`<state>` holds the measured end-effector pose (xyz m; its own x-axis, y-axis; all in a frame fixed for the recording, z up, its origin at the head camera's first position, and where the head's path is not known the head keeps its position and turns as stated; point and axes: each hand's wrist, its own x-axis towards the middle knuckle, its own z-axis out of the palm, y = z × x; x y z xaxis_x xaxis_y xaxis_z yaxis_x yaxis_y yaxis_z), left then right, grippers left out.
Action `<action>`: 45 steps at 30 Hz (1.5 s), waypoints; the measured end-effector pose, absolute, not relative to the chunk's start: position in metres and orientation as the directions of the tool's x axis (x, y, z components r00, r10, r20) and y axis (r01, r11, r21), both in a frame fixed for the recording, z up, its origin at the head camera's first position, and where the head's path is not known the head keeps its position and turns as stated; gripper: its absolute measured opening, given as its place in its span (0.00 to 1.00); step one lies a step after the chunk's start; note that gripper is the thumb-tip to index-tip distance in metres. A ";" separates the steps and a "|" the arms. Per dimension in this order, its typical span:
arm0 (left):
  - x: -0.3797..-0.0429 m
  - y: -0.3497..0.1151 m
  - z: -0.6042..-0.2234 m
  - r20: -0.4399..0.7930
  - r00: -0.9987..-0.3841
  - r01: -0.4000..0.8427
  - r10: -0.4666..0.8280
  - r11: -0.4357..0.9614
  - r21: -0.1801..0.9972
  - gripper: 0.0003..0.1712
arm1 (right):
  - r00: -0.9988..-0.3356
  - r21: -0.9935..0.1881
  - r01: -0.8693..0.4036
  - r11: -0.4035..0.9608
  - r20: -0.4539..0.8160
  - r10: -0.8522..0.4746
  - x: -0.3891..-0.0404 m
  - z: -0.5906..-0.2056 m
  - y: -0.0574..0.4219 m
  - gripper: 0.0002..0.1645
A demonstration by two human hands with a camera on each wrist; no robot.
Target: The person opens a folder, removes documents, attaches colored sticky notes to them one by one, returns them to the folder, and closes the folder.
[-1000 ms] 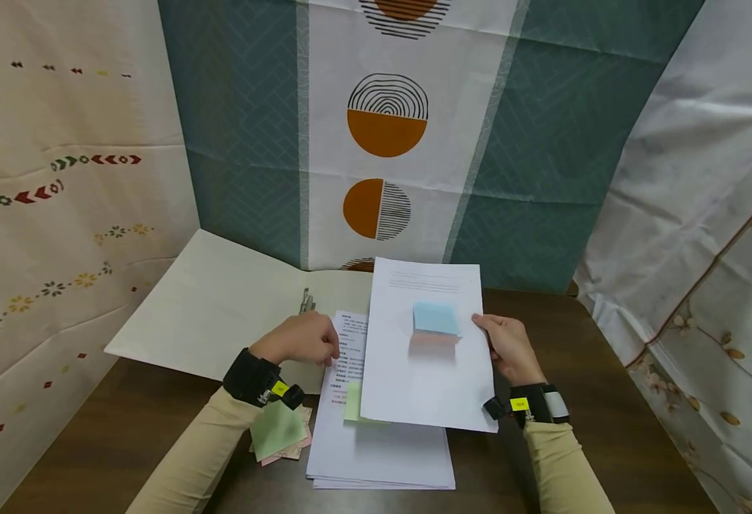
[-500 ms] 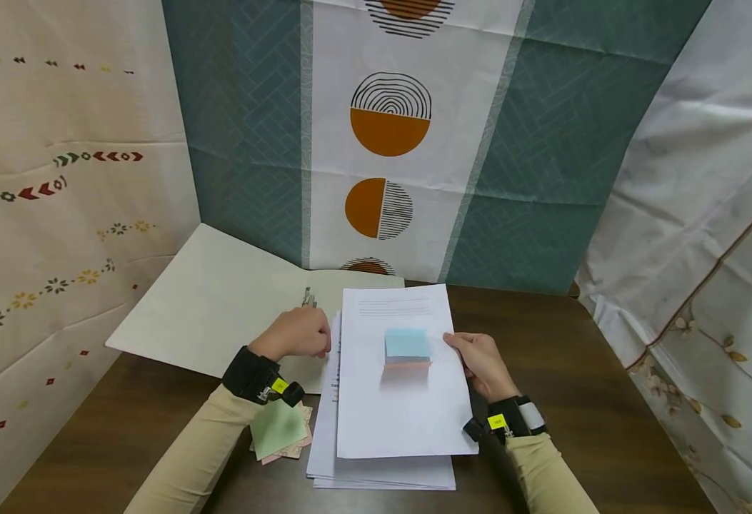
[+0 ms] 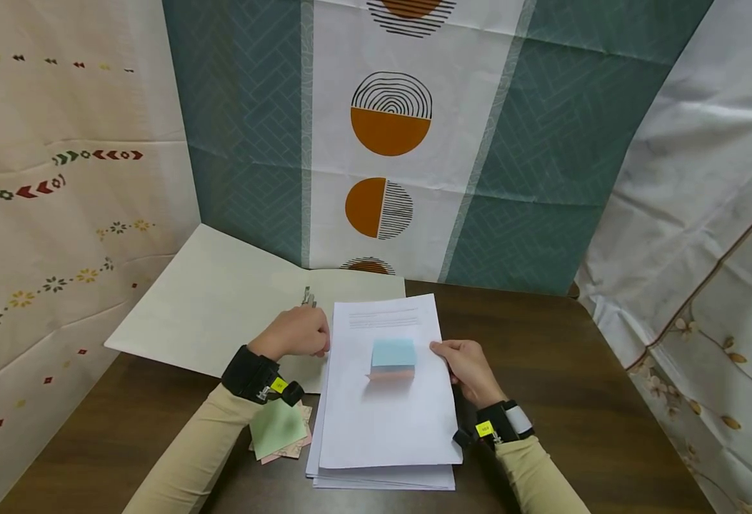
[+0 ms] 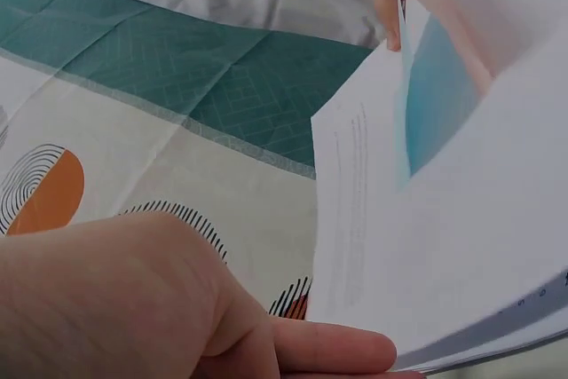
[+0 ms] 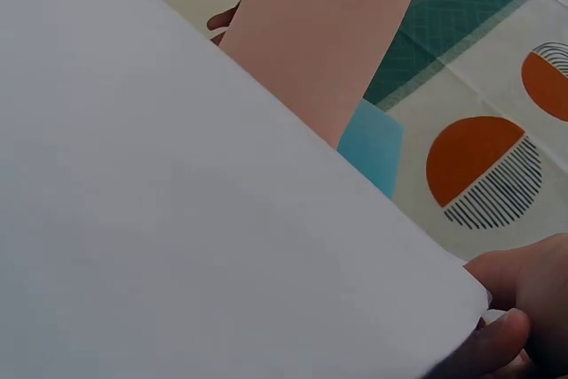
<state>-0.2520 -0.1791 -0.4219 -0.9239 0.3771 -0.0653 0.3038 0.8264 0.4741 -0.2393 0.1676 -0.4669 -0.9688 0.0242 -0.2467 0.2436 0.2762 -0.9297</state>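
My right hand (image 3: 470, 370) pinches the right edge of a white sheet of paper (image 3: 382, 428). This top sheet lies over a stack of paper (image 3: 388, 480), slightly askew, and carries a few lines of faint print. A blue sticky note (image 3: 393, 353) and a pink sticky note (image 3: 396, 374) stand up from its middle; the right wrist view shows the pink note (image 5: 324, 33) raised beyond the sheet. At the stack's left edge my left hand (image 3: 295, 333) holds the papers, fingers bent in the head view. In the left wrist view its fingers (image 4: 333, 348) meet the paper edges.
An open pale folder (image 3: 221, 307) lies behind and left, with a metal clip (image 3: 308, 296) partly hidden by my left hand. A small pile of sticky notes (image 3: 279, 432), green on top, sits by my left forearm. Patterned cloths surround the brown table (image 3: 581, 400).
My right hand has brought the top sheet left and down over the stack, covering the printed page and a green sticky note. My left hand has stayed nearly in place.
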 end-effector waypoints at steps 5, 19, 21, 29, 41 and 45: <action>-0.252 -0.178 -0.423 -0.078 -0.921 0.303 0.381 0.829 0.470 0.16 | -0.974 -0.919 0.216 0.329 -0.228 0.000 -0.237 -0.470 0.165 0.20; -0.252 -0.172 -0.427 -0.117 -0.910 0.307 0.398 0.837 0.453 0.15 | -0.986 -0.819 0.122 0.561 -0.166 -0.028 -0.236 -0.487 0.166 0.21; -0.253 -0.172 -0.428 -0.116 -0.910 0.308 0.398 0.836 0.454 0.15 | -0.988 -0.793 0.089 0.602 -0.148 -0.049 -0.241 -0.493 0.170 0.23; -0.252 -0.170 -0.430 -0.121 -0.907 0.308 0.403 0.832 0.461 0.14 | -0.992 -0.738 0.004 0.675 -0.086 -0.089 -0.243 -0.497 0.174 0.25; -0.252 -0.171 -0.430 -0.133 -0.905 0.306 0.405 0.835 0.458 0.15 | -0.981 -0.669 0.080 0.739 -0.186 -0.062 -0.238 -0.462 0.183 0.25; -0.252 -0.171 -0.430 -0.138 -0.905 0.303 0.403 0.836 0.458 0.15 | -0.976 -0.734 0.096 0.672 -0.202 -0.081 -0.239 -0.453 0.193 0.32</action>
<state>-0.2521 -0.1707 -0.4301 -0.9047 0.4031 -0.1379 0.3025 0.8357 0.4584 -0.2388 0.1930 -0.4525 -0.9760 -0.0812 -0.2021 0.0961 0.6720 -0.7343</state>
